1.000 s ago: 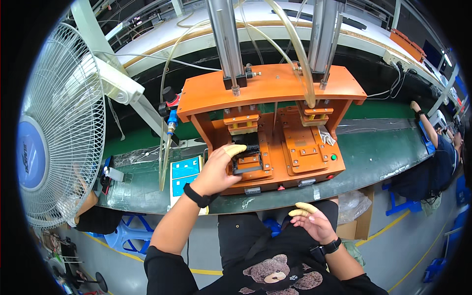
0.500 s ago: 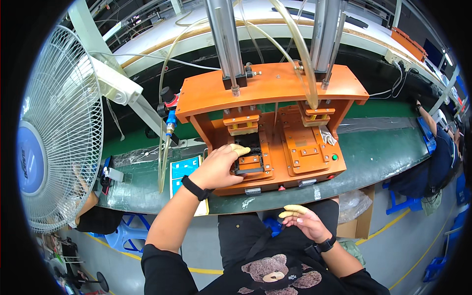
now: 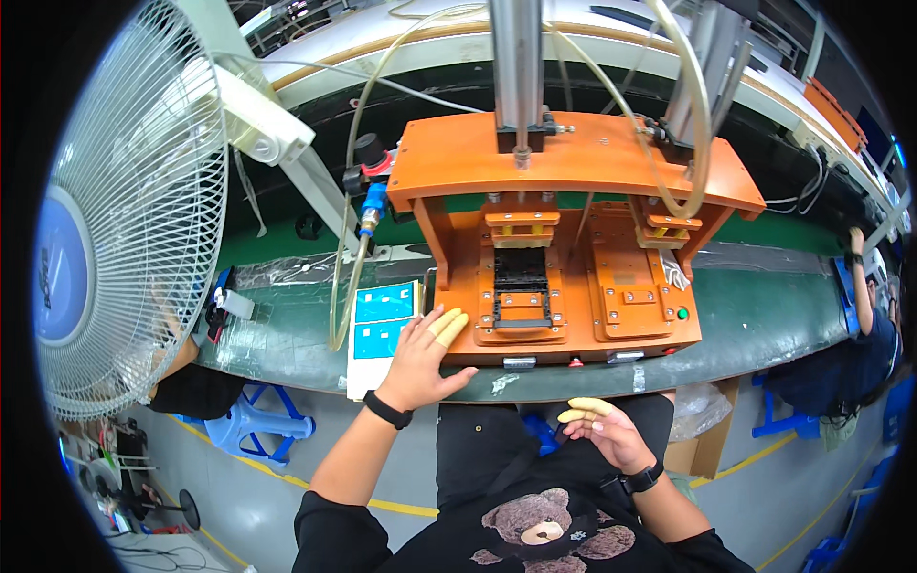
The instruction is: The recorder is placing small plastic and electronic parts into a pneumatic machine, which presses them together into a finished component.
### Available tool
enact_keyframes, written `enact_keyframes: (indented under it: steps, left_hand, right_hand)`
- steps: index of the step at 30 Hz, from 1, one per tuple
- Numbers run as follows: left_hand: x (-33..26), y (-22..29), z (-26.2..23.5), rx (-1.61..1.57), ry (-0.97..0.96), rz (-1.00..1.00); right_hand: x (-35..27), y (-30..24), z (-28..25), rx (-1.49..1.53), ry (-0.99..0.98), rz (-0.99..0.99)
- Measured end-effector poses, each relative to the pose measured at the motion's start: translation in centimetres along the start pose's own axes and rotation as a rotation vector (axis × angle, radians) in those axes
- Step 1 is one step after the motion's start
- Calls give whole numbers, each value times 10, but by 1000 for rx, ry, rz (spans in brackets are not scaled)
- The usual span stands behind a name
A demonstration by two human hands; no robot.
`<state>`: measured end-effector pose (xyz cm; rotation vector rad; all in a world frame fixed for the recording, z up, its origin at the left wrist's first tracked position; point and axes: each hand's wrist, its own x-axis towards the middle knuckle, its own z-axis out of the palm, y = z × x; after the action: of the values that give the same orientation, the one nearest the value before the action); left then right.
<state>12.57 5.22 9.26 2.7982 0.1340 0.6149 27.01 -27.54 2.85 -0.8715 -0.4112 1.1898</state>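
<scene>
My left hand (image 3: 425, 358) is open, fingers stretched out, between the blue-and-white printed sheet (image 3: 384, 304) and the front left edge of an orange press (image 3: 466, 336). It holds nothing; two of its fingers wear pale yellow finger cots. A black frame-shaped part (image 3: 521, 272) lies in the press's left fixture, under a raised orange press head (image 3: 522, 222). Over my lap, my right hand (image 3: 611, 437) hangs with fingers loosely bent and thumb apart. Yellow cots cover its extended fingers, and I see nothing clearly held there.
A large fan (image 3: 124, 210) stands at the left. Clear hoses (image 3: 346, 258) and an air regulator (image 3: 368, 167) flank the press. Its right fixture (image 3: 638, 296) carries no black part; a green button (image 3: 682, 313) sits beside it. Another person (image 3: 860, 325) is at the far right.
My left hand has come off the black part in the left fixture and moved left, beside the printed sheet. The right hand keeps its pose. The whole view has shifted, placing the press further right.
</scene>
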Motion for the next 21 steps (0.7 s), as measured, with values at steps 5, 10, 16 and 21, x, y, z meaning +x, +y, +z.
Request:
enact_keyframes:
  steps: [5,10,16,21]
  left_hand:
    - [-6,2,12,-11,71,-32]
    - [-10,1,10,-43,66,-55]
    - [-36,-29,12,-567,339,-377]
    - [-64,-73,9,-223,165,-564]
  right_hand:
    - [14,-3,13,-71,-66,20]
    - [28,4,25,-93,-120,57]
    - [40,12,34,-163,-171,109]
    - [73,33,52,-305,-349,211]
